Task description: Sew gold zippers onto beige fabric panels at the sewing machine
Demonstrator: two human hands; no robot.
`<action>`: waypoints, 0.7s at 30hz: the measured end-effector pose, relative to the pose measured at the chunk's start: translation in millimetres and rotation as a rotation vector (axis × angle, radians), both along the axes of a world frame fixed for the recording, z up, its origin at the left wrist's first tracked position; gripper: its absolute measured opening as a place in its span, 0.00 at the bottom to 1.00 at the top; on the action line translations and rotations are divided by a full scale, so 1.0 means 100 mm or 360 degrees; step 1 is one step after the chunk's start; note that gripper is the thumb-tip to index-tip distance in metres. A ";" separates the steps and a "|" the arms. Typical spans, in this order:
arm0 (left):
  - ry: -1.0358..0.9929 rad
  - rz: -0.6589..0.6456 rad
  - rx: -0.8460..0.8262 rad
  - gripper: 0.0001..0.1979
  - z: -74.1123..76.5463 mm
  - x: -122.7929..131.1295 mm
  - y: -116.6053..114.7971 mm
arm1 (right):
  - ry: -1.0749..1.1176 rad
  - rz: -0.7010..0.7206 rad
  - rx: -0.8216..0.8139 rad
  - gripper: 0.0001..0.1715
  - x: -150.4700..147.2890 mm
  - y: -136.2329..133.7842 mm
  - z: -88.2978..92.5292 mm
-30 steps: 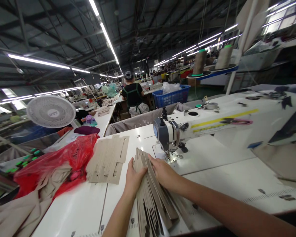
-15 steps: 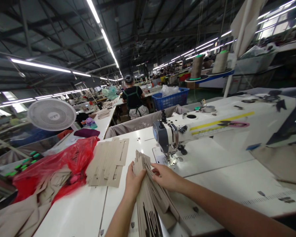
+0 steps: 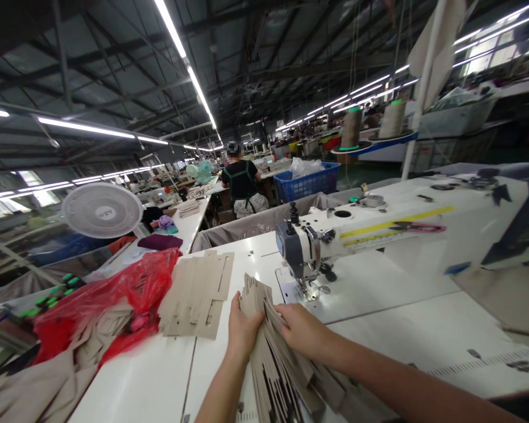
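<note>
My left hand (image 3: pixel 245 326) and my right hand (image 3: pixel 303 331) grip a thick stack of beige slotted cut pieces (image 3: pixel 275 370) from both sides, the left on its near edge and the right across its top. The stack's lower end runs out of view at the bottom edge. A second, flat pile of similar slotted pieces (image 3: pixel 197 295) lies on the white sewing table (image 3: pixel 132 376) to the left of my left hand. The sewing machine's needle area (image 3: pixel 308 282) sits just beyond my right hand.
A white industrial sewing machine (image 3: pixel 370 232) stands to the right, with thread cones (image 3: pixel 351 128) behind it. A red plastic bag (image 3: pixel 114 299) lies at the left, next to a white fan (image 3: pixel 101 210). Farther back sit a co-worker (image 3: pixel 241 182) and a blue basket (image 3: pixel 306 182).
Both hands stay on the stack, and my right hand has slid slightly down and toward me along it. The whole view has shifted a little as my head moved.
</note>
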State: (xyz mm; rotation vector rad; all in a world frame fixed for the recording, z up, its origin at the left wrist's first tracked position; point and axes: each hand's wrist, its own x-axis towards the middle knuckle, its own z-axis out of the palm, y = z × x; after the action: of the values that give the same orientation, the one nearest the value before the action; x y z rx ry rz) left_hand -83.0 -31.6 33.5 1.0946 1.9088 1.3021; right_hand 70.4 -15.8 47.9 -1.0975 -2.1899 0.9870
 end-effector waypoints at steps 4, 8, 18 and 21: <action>0.0047 0.0000 -0.0063 0.42 0.03 0.00 0.00 | -0.0022 0.0026 0.0130 0.20 0.15 -0.02 0.05; 0.0051 -0.0018 -0.0074 0.42 0.04 -0.02 -0.01 | -0.0120 -0.0107 0.0184 0.21 0.19 0.06 0.00; -0.0066 -0.0098 -0.0032 0.34 -0.08 -0.10 -0.01 | -0.0090 -0.0169 0.0165 0.36 -0.07 0.10 -0.08; -0.0094 -0.0095 -0.0024 0.34 -0.11 -0.10 0.01 | -0.0147 -0.0129 0.0164 0.24 -0.11 0.08 -0.05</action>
State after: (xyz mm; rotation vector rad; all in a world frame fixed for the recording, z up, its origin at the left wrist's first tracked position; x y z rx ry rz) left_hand -93.4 -30.2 22.5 1.0853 1.8267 1.2713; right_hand 59.9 -7.9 42.6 -1.1948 -2.2232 0.7944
